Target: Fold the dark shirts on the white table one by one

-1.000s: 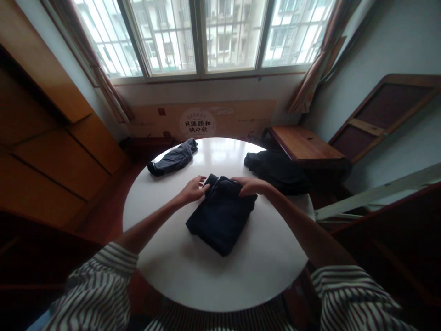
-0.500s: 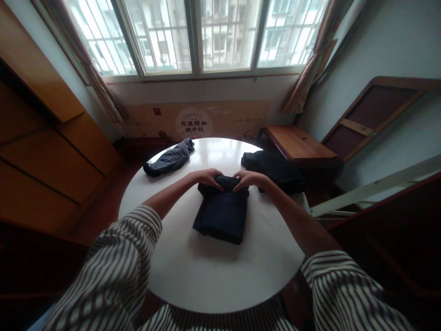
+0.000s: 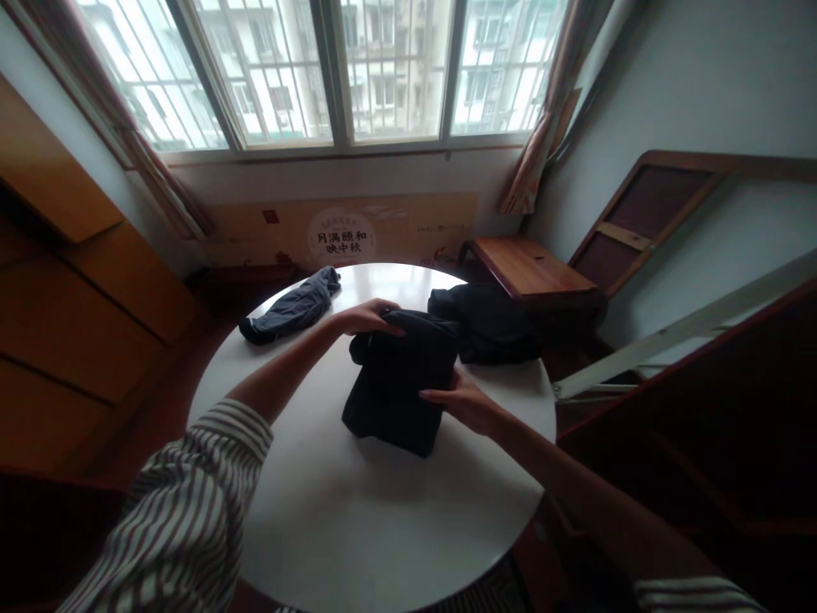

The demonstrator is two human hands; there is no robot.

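A dark folded garment [image 3: 402, 375] is in front of me over the white round table [image 3: 357, 528], its upper part raised and its lower edge at or near the tabletop. My left hand [image 3: 374, 317] grips its top left corner, thumb in front and fingers behind. Lower down, my right hand [image 3: 465, 400] holds its right edge, the thumb lying across the front and the other fingers mostly hidden behind the cloth. Whether it is trousers or a top does not show.
A grey garment [image 3: 294, 306] lies at the table's far left. Black folded clothing [image 3: 498, 323] rests at the far right edge, close behind the held garment. Past the table stand a wooden stool-like piece [image 3: 533, 266] and a pale slanting rail [image 3: 677, 340].
My right hand has gone from the garment's top edge down to its right side. The garment's upper part now stands higher and covers more of its front. The camera view has shifted slightly.
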